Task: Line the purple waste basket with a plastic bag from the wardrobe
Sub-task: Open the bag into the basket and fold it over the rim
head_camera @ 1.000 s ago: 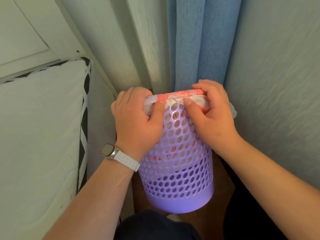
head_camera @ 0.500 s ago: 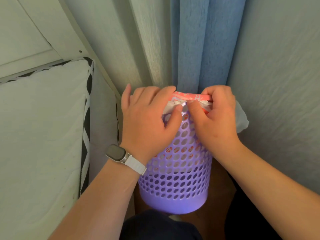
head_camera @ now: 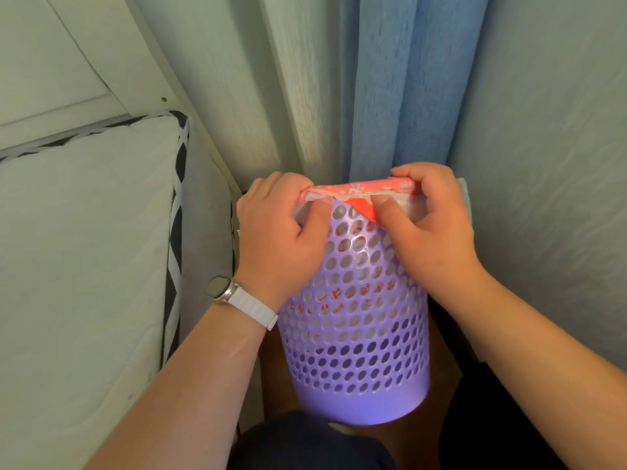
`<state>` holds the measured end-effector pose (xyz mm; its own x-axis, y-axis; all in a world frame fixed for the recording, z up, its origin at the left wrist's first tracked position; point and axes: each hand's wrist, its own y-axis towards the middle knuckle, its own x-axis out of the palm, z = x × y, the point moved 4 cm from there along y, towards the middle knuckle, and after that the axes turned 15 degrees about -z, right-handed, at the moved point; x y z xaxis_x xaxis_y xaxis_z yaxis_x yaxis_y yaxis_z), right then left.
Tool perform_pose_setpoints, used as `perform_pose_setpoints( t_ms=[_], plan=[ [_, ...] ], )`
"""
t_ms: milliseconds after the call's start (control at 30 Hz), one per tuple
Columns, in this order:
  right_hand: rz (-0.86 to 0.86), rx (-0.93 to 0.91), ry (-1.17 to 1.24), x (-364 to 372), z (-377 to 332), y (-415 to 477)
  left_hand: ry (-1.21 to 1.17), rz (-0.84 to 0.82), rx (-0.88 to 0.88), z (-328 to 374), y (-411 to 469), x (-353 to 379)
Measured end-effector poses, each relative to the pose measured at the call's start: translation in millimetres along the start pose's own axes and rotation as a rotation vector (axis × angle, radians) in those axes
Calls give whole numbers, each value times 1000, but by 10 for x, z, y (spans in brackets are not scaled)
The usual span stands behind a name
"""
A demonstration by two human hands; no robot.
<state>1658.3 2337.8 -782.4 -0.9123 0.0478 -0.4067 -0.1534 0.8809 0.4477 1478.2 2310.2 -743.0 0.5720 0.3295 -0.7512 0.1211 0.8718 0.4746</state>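
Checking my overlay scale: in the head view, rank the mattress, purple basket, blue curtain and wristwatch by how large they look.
1. mattress, widest area, though it is nearest the lens.
2. blue curtain and purple basket: too close to rank; hands cover the basket's rim.
3. wristwatch, clearly smallest.

Single head-worn view, looking steeply down, close over the basket [head_camera: 356, 317]
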Motion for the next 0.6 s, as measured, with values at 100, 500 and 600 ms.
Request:
perform_pose_setpoints(
  t_ms=[100,500,600],
  plan=[
    [24,19,10,-34,50,23,-35,6,-1,33,-13,42],
    [3,21,-60,93,7,-22,241,-50,90,233,-52,109],
    [-12,9,-70,106,-2,-24,221,-36,81,209,-54,100]
  ],
)
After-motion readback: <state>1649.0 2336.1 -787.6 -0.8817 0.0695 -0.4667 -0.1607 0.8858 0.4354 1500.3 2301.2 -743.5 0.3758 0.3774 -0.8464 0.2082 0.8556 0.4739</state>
